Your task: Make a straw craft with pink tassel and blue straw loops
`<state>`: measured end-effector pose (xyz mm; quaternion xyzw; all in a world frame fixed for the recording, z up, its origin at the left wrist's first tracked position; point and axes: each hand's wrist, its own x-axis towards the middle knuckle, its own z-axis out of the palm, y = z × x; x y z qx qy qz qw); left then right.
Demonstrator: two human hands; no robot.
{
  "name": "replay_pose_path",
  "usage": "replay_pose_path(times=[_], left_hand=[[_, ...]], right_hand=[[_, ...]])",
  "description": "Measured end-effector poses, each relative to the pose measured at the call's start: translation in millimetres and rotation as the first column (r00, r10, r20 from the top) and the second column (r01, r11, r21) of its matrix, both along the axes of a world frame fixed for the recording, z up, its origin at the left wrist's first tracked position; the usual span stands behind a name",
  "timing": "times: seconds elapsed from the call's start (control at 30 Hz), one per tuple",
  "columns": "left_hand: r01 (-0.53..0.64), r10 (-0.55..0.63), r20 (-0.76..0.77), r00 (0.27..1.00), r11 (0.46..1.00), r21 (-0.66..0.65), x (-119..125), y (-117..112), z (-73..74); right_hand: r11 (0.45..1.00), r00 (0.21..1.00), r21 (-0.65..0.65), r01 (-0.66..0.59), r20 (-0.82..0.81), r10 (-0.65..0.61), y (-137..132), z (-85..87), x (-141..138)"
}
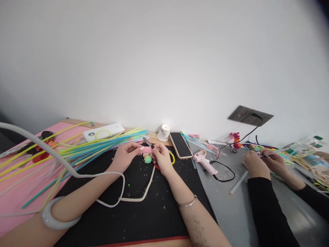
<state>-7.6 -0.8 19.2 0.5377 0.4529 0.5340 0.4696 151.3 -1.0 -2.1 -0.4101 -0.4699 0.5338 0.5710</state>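
Note:
A short bundle of pink pipe cleaners (146,150) stretches between my two hands above the black mat. Its left end is pinched in the fingers of my left hand (124,156). My right hand (163,158) is closed on the other end. By the right thumb a narrow grey metal tip (147,141) points up and left; the rest of that tool is hidden. Just below the bundle sits a small mint-green piece (147,159). A yellow curved piece (172,157) shows beside my right hand, touching or behind it; I cannot tell which.
Long coloured pipe cleaners (87,150) and a white power bank (104,132) lie left. A lit candle (163,132) and phone (180,145) stand behind; a pink glue gun (205,163) is right. A white cable (64,161) crosses my left forearm. A co-worker's hands (259,164) work far right.

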Motion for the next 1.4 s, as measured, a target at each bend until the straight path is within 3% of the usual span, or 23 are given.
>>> replay_pose_path(times=[0.63,0.97,1.27,1.4], left_hand=[[-0.009,0.01,0.072,0.997,1.0,-0.014,0.7,2.1,-5.9],[-0.051,0.057,-0.116,0.992,0.997,0.05,-3.3,2.5,-5.6],[0.07,-0.06,0.139,0.988,0.995,-0.069,1.1,0.7,-3.4],[0.09,-0.07,0.177,0.982,0.99,-0.107,1.3,2.0,-5.2]], right_hand=[[0.998,0.998,0.018,0.059,-0.009,-0.059,1.9,-2.3,-0.1],[0.994,0.995,-0.023,0.102,-0.02,-0.103,1.3,-1.1,-0.1],[0.99,0.992,0.052,0.128,-0.008,-0.128,1.0,0.2,0.4],[0.992,0.995,0.074,0.1,-0.003,-0.1,1.2,0.5,0.3]])
